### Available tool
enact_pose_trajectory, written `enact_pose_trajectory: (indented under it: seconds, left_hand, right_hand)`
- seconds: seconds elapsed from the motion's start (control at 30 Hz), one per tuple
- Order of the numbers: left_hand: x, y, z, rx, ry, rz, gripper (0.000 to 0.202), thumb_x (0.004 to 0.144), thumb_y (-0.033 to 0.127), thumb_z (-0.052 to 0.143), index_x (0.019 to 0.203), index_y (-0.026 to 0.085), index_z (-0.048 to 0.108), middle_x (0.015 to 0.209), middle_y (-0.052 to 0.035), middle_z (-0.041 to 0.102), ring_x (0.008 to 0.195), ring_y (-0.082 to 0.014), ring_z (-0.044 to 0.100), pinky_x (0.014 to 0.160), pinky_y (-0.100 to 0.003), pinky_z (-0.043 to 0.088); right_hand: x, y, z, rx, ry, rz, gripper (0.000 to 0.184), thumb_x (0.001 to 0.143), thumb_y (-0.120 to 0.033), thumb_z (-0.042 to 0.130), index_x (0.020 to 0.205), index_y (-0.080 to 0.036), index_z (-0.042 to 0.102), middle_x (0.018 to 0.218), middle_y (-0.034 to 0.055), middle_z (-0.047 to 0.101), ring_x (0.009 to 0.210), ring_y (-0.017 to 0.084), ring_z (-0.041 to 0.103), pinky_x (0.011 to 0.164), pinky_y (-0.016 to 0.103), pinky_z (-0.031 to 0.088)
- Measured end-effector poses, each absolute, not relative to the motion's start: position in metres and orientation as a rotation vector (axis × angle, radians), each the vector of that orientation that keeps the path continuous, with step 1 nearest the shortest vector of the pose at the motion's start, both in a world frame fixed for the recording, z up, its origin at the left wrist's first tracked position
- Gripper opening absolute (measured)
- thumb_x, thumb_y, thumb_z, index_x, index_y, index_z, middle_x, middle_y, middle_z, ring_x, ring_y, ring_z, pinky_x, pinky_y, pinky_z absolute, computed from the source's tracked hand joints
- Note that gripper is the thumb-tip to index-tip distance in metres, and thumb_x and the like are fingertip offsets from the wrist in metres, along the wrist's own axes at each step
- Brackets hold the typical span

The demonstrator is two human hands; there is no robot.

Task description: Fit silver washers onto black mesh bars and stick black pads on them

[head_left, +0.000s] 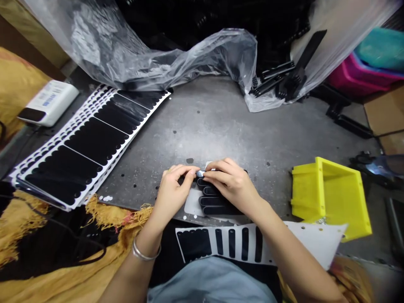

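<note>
My left hand point(175, 187) is closed, thumb and forefinger pinched at the left end of a small shiny piece point(200, 173). My right hand point(232, 181) has its fingers closed at the other end of it; most of the piece is hidden by the fingers. Just below, several black strips with rounded ends point(219, 209) lie side by side, partly under my right hand. They rest on a light sheet point(192, 203). Nearer to me, across the lap, a white backing sheet point(238, 244) carries black strip stickers, with bare white gaps between some.
A stack of black sticker sheets point(94, 136) lies at the left, beside a white box-shaped device point(49, 103). Clear plastic point(151, 63) with black parts fills the back. Yellow bin point(306, 189) stands right. Black parts point(284, 82) lie at back right.
</note>
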State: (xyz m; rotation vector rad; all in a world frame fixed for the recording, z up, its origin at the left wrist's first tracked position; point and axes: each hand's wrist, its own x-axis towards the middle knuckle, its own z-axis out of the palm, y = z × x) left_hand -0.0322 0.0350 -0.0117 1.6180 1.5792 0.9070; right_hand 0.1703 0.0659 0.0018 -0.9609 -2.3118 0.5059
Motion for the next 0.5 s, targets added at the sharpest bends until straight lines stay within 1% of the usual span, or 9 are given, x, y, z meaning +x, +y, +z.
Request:
enact_pose_trajectory:
  seconds: [0.17,0.27,0.37,0.43,0.5]
  left_hand:
    - [-0.03,0.037,-0.008,1.586,1.625,0.903,0.015,0.096,0.031,0.065,0.09,0.026,0.077,0.092,0.0009,0.079,0.089,-0.02,0.069,0.094,-0.039,0.043]
    - [-0.029,0.039,-0.008,1.575,1.645,0.889,0.016,0.095,0.033,0.066,0.087,0.026,0.077,0.087,0.0024,0.078,0.084,-0.0191,0.068,0.094,-0.039,0.042]
    - [-0.031,0.04,-0.01,1.558,1.629,0.883,0.018,0.094,0.037,0.066,0.085,0.026,0.077,0.084,0.0023,0.077,0.082,-0.0191,0.067,0.093,-0.038,0.043]
    - [-0.032,0.041,-0.012,1.537,1.622,0.884,0.019,0.093,0.039,0.067,0.085,0.025,0.077,0.085,0.0016,0.077,0.081,-0.0193,0.067,0.091,-0.038,0.045]
    - [-0.033,0.042,-0.013,1.521,1.63,0.879,0.02,0.092,0.041,0.067,0.086,0.025,0.077,0.086,0.0009,0.077,0.081,-0.0197,0.068,0.089,-0.037,0.046]
  right_hand:
    - [0.173,0.061,0.012,-1.015,-2.367,0.535,0.018,0.104,-0.027,0.06,0.111,-0.021,0.076,0.11,0.0087,0.075,0.094,0.02,0.064,0.081,0.036,0.056]
    - [0.193,0.055,0.022,-1.146,-2.322,0.542,0.019,0.103,-0.026,0.061,0.115,-0.02,0.074,0.112,0.0102,0.073,0.098,0.022,0.066,0.085,0.038,0.057]
    - [0.221,0.053,0.025,-1.297,-2.142,0.676,0.014,0.101,-0.024,0.064,0.109,-0.023,0.076,0.1,0.0059,0.071,0.09,0.018,0.069,0.081,0.034,0.057]
    - [0.235,0.054,0.02,-1.306,-2.043,0.774,0.011,0.1,-0.023,0.066,0.102,-0.024,0.077,0.094,0.0033,0.072,0.084,0.016,0.069,0.078,0.032,0.057]
    - [0.241,0.056,0.014,-1.266,-1.996,0.801,0.01,0.099,-0.023,0.067,0.1,-0.024,0.077,0.093,0.0026,0.073,0.083,0.016,0.069,0.077,0.032,0.056]
